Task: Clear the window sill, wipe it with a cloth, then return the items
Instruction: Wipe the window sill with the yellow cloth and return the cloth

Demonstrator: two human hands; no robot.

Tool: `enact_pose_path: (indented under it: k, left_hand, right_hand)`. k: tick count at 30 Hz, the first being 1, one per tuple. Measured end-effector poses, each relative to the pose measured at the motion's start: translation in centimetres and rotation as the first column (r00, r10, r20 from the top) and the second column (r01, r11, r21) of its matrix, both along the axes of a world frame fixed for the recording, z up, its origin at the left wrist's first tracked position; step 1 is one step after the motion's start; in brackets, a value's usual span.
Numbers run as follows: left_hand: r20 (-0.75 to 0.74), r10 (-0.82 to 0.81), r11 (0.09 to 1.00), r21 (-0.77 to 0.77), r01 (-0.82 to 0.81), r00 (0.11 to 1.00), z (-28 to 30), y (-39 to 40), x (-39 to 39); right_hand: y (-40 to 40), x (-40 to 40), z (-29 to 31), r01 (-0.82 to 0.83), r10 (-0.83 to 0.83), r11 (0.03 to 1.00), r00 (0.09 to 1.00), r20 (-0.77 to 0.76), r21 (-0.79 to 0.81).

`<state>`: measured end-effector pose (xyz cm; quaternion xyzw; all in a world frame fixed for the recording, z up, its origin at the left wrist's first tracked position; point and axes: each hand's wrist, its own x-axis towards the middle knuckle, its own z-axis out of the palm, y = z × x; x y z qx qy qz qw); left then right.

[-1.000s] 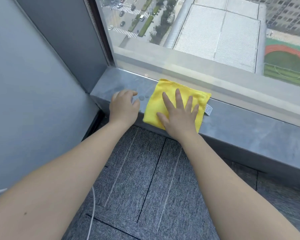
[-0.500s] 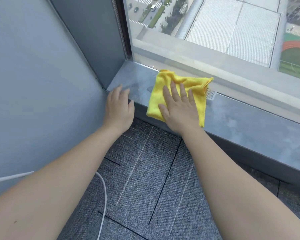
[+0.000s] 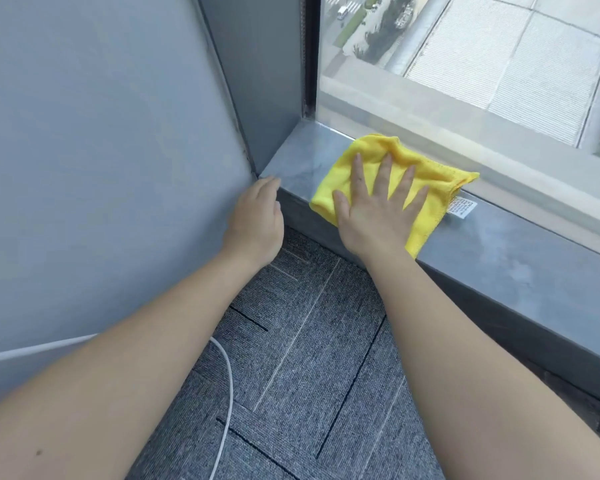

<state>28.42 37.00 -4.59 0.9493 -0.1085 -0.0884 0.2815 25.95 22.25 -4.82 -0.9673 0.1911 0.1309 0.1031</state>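
A yellow cloth (image 3: 426, 171) lies bunched on the grey window sill (image 3: 516, 251), near its left end. My right hand (image 3: 378, 209) presses flat on the cloth with fingers spread, palm over the sill's front edge. A white care label (image 3: 461, 206) sticks out at the cloth's right side. My left hand (image 3: 257, 220) is at the sill's left front corner, fingers extended and close together, beside the wall, with nothing in it. No other items show on the sill.
A grey wall (image 3: 101, 168) stands close on the left and meets the sill's end. The window glass (image 3: 465, 64) rises right behind the sill. A white cable (image 3: 227, 375) runs over the grey carpet (image 3: 309, 341) below my left arm.
My right hand has slid the cloth left along the sill toward the corner. My left hand has come off the sill top to its front corner by the wall.
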Motion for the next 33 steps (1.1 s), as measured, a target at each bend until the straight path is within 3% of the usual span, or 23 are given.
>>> enact_pose_path:
  k: [14,24,33]
  left_hand:
    - [-0.01,0.041,0.99,-0.134,-0.042,0.999,0.9,1.2,0.3]
    - [-0.006,0.052,0.979,-0.196,-0.052,0.999,1.7,1.5,-0.6]
    - [-0.036,0.008,0.981,-0.191,-0.015,0.999,1.8,-1.5,-0.7]
  right_hand:
    - [3.3,5.9,0.3,-0.261,0.258,0.964,0.963,0.073,0.048]
    - [4.1,3.6,0.3,-0.437,0.433,0.898,0.898,0.076,0.053]
    - [0.7,1.3,0.2,-0.256,0.254,0.965,0.966,0.047,0.048]
